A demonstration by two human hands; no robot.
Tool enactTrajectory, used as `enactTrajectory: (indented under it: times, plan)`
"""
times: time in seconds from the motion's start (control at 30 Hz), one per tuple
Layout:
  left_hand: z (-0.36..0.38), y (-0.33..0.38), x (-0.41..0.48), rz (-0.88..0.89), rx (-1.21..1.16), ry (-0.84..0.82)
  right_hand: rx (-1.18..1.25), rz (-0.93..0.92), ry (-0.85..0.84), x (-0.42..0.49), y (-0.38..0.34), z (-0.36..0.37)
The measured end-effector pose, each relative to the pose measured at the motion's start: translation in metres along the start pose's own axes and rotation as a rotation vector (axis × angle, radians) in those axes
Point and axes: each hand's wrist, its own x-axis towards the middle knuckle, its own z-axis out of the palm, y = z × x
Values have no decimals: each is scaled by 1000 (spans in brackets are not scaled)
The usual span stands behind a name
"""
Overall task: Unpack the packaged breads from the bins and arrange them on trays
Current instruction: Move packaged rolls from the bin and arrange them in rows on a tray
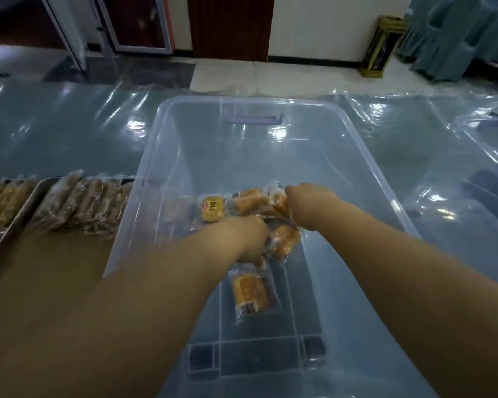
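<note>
Deep in the clear plastic bin [242, 99], left hand [243, 239] and right hand [302, 203] sit close together, each seemingly clamped on clear-wrapped golden bread packets [250, 202], gathering handfuls for the neighbouring metal tray [17, 216].

A clear plastic bin [156, 156] with a purple handle [255, 119] at its twelve o'clock end sits on the sheet-covered tabletop [55, 130]. Both arms reach in. The left hand [247, 239] lies knuckles-up against an orange bread pack [285, 239]. The right hand [302, 205], at its one o'clock, curls over a cluster of packs [250, 201]. The fingers are hidden, so neither grip can be read. A barcoded pack [249, 294] lies at the left hand's six o'clock. At the bin's nine o'clock a metal tray [15, 214] carries a row of wrapped breads [84, 202].
</note>
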Motion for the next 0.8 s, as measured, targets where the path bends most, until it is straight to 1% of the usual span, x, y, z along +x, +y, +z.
enactTrajectory:
  times: [0.1, 0.2, 0.3, 0.43, 0.5, 0.6, 0.8]
  plan:
    - [22, 6, 8, 16, 122, -65, 44, 20, -12, 18, 4, 12]
    - [37, 9, 11, 50, 191, -150, 7, 12, -19, 33, 8, 21]
    - [47, 8, 12, 73, 244, -148, -37, -13, -22, 45, 10, 25]
    - [54, 3, 14, 65, 177, -137, -110, -94, -53, 56, 9, 31]
    - [53, 1, 14, 58, 154, -143, -138, -101, -73, 62, 8, 33]
    - [52, 2, 14, 55, 186, -169, -171, -89, -104, 66, 8, 30]
    - [49, 2, 11, 52, 266, -167, -118, -72, -29, 62, 7, 22]
